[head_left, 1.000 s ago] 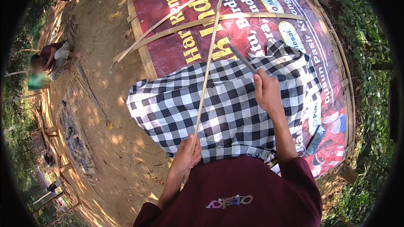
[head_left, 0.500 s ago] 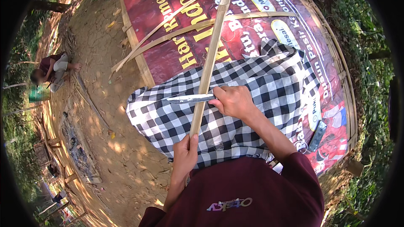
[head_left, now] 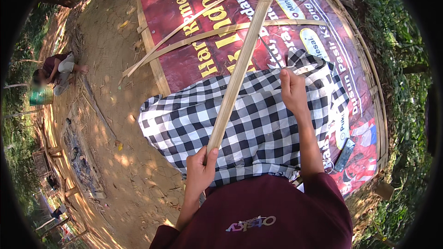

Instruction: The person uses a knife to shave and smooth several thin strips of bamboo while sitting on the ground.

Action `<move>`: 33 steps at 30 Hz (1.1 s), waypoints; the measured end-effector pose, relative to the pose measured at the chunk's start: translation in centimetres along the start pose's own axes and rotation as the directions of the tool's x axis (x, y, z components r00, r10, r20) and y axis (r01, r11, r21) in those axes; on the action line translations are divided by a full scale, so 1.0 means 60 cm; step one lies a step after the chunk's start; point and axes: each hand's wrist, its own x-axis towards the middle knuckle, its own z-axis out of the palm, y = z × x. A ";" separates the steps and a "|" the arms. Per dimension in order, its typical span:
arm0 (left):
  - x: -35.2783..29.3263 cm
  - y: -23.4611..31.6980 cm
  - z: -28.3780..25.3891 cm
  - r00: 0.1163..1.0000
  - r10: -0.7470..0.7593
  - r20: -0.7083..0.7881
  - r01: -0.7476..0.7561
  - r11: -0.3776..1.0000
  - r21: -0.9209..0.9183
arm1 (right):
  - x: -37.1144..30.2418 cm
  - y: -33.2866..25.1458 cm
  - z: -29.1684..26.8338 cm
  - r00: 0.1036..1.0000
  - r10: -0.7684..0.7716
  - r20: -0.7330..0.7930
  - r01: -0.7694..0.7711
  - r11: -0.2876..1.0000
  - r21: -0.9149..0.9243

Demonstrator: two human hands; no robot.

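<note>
My left hand (head_left: 200,170) is closed round the lower end of a long bamboo strip (head_left: 236,80), which slants up and to the right past the top edge. My right hand (head_left: 294,91) is closed on a knife, its handle hidden in the fist. The thin dark knife blade (head_left: 271,51) points up and left, its tip near the strip's right side; whether they touch I cannot tell. Beneath both hands a black-and-white checked cloth (head_left: 249,120) covers my lap.
A printed red banner (head_left: 166,14) lies ahead on a bamboo-edged platform. Two thin bamboo strips (head_left: 184,44) cross on it. At right rests a dark rectangular object (head_left: 344,155). Another person (head_left: 60,71) squats at far left beside a green container (head_left: 40,97), on bare earth (head_left: 134,157).
My right hand and the knife have moved up and right, away from the strip's lower part, and the blade has turned upward. The strip leans further right; my left hand still grips it.
</note>
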 end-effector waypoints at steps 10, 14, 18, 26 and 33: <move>0.013 0.004 0.005 0.993 0.103 -0.064 -0.095 0.988 0.123 | -0.103 -0.130 0.073 0.913 -0.269 0.308 0.328 0.931 -0.160; 0.011 0.008 0.013 0.987 0.120 -0.111 -0.102 0.982 0.157 | -0.100 -0.127 0.072 0.908 -0.303 0.291 0.379 0.890 -0.254; 0.009 0.012 0.015 0.982 0.140 -0.126 -0.109 0.967 0.229 | -0.095 -0.111 0.072 0.904 -0.313 0.292 0.398 0.866 -0.304; 0.025 0.025 0.022 0.982 0.142 -0.125 -0.109 0.966 0.234 | -0.077 -0.085 0.070 0.913 -0.372 0.166 0.406 0.795 -0.451; -0.005 0.001 -0.002 0.995 0.053 -0.090 -0.040 0.989 0.142 | -0.039 -0.012 -0.018 0.949 -0.310 0.061 0.279 0.731 -0.623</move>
